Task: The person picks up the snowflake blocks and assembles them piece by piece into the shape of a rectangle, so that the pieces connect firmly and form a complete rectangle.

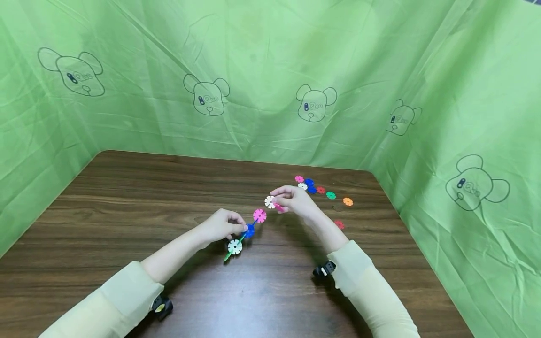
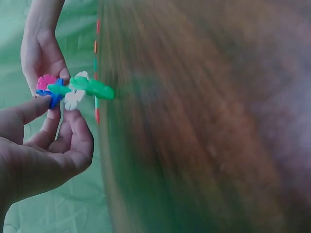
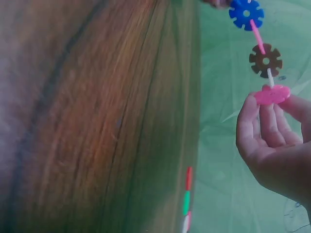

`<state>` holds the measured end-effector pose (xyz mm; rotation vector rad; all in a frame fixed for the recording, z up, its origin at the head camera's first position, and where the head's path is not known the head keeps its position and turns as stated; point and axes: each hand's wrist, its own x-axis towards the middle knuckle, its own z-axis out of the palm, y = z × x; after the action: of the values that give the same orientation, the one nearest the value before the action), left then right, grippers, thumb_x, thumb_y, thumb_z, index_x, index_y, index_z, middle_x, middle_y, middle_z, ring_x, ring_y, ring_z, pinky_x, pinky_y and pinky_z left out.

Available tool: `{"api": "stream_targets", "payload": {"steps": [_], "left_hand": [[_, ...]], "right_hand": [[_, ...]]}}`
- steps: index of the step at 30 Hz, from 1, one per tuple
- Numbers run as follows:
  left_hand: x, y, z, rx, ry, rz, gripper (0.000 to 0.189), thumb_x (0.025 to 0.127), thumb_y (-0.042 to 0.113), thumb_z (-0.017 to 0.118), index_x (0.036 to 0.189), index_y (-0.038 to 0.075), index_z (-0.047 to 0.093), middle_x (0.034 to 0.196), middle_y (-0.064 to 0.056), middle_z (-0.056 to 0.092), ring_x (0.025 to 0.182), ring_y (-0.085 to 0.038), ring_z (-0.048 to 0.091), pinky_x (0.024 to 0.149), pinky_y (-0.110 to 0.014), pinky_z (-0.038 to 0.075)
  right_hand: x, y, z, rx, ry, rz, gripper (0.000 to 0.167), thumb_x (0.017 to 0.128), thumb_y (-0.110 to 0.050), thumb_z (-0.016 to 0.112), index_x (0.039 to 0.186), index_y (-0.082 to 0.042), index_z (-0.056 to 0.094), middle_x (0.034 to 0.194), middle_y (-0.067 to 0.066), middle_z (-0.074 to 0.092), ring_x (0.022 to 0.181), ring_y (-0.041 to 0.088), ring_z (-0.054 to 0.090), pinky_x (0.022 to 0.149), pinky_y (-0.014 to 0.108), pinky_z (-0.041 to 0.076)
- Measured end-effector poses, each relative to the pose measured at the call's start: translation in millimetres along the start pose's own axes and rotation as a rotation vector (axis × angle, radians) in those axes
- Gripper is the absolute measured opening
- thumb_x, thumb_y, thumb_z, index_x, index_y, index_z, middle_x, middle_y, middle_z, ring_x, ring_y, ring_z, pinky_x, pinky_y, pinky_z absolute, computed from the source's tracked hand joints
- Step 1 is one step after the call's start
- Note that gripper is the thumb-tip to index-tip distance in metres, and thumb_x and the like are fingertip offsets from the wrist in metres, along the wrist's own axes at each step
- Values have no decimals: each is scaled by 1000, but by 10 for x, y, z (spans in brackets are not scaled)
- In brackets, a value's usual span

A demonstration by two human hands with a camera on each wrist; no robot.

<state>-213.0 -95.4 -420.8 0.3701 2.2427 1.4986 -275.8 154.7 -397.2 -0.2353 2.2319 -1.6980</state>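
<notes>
Over the bench, left hand pinching a blue snowflake disc, right hand a pink disc, linking seems underway, next likely needing firm pressure.

Here we are inside a curtained-off booth, looking like a small filming corner! Green cloth hangs creased along the left, far and right sides, dotted with line-drawn cartoon animal heads, and it walls in one broad table with a dark wood-grain top. Look near, too: little black cameras at both wrists say recording space. The kind of building beyond the cloth is hidden.
</notes>
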Motion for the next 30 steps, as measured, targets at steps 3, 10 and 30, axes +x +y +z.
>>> {"api": "stream_targets", "payload": {"steps": [3, 10, 30], "left_hand": [[44, -25, -14, -87, -37, -31, 17, 89, 15, 65, 93, -2, 66, 78, -8, 65, 70, -16, 61, 63, -31, 55], [107, -78, 10, -224, -132, -71, 18, 89, 3, 62, 101, -11, 59, 78, -12, 66, 65, -16, 66, 65, -33, 57], [612, -27, -285, -309, 84, -33, 39, 91, 7, 61, 125, -11, 51, 114, -28, 61, 102, -37, 63, 82, -40, 54]], "right_hand": [[111, 53, -12, -26, -12, -9, 24, 88, -11, 67, 110, -2, 65, 94, 8, 71, 87, 37, 64, 74, 37, 56], [328, 169, 27, 21, -84, -21, 29, 87, -11, 68, 113, 1, 65, 94, 6, 71, 81, 13, 66, 79, 42, 55], [526, 177, 189, 71, -129, 10, 24, 86, -9, 69, 106, 4, 65, 81, 0, 71, 70, 8, 62, 65, 26, 50]]}}
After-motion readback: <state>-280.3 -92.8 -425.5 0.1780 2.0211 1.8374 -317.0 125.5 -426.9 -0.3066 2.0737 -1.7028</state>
